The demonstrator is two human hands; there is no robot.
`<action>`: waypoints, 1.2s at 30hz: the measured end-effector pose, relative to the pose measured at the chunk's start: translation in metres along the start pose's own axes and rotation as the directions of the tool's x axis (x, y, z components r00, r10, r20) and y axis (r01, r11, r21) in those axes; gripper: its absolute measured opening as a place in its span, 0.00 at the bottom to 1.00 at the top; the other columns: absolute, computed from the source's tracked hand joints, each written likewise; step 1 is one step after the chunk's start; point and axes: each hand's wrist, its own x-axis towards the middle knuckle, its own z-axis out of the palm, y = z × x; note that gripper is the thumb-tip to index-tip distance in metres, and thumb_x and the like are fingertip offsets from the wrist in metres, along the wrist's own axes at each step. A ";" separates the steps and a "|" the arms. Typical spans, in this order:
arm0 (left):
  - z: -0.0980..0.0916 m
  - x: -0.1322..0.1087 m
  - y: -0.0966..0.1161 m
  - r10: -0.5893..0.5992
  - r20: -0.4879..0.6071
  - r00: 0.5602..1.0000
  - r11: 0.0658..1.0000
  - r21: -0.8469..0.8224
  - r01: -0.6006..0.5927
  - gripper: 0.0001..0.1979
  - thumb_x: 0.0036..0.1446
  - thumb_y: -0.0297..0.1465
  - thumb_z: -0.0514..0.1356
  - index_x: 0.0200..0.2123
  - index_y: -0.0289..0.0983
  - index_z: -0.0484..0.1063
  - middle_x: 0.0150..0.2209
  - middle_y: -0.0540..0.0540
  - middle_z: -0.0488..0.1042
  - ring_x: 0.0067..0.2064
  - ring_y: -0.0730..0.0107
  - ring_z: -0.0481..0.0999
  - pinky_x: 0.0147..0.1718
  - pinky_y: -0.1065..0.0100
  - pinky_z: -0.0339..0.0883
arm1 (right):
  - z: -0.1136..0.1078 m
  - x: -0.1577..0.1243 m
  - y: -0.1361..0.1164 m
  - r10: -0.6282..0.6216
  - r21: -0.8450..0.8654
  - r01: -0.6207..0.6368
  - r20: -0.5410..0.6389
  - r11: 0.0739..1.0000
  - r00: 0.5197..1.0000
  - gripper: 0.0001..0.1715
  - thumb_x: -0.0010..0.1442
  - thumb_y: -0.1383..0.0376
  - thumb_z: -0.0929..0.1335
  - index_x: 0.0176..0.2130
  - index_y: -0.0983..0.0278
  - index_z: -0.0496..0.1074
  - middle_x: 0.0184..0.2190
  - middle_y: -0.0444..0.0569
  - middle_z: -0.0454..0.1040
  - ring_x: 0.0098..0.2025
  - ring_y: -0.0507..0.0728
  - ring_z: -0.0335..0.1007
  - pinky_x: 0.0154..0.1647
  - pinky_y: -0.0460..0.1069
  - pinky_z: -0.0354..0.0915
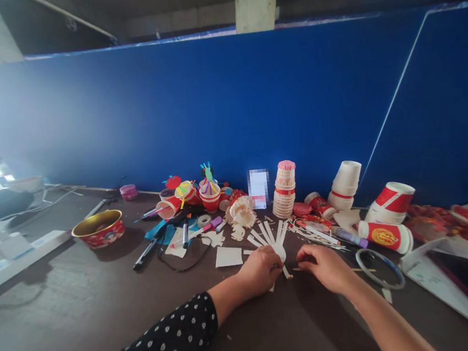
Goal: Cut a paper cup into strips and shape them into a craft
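A white paper piece cut into long fanned strips (279,241) lies in the middle of the table. My left hand (260,271) rests at its lower left part with fingers closed on it; the fingertips partly hide the paper. To the right, my right hand (323,266) is closed in a pinch around a thin wooden stick (365,270), whose ends show on both sides of the hand. A short gap separates the two hands. Left of the paper piece sits a white rectangular card (228,256).
Behind are stacked paper cups (284,192), a crumpled cut cup (241,214), markers (185,232) and paper scraps. A tape roll (379,269) and a lying red-white cup (386,236) stand right, near a white tray (447,282). A gold-lined bowl (105,237) and power strip (22,259) are left.
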 end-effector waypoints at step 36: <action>0.003 0.002 0.000 0.070 -0.057 0.996 0.995 0.070 -0.066 0.06 0.50 0.23 0.56 0.25 0.34 0.72 0.29 0.46 0.72 0.34 0.68 0.69 0.36 0.70 0.61 | 0.004 -0.016 -0.031 -0.220 -0.123 0.251 0.224 0.960 0.950 0.08 0.50 0.70 0.64 0.26 0.63 0.72 0.28 0.45 0.73 0.31 0.51 0.65 0.31 0.44 0.54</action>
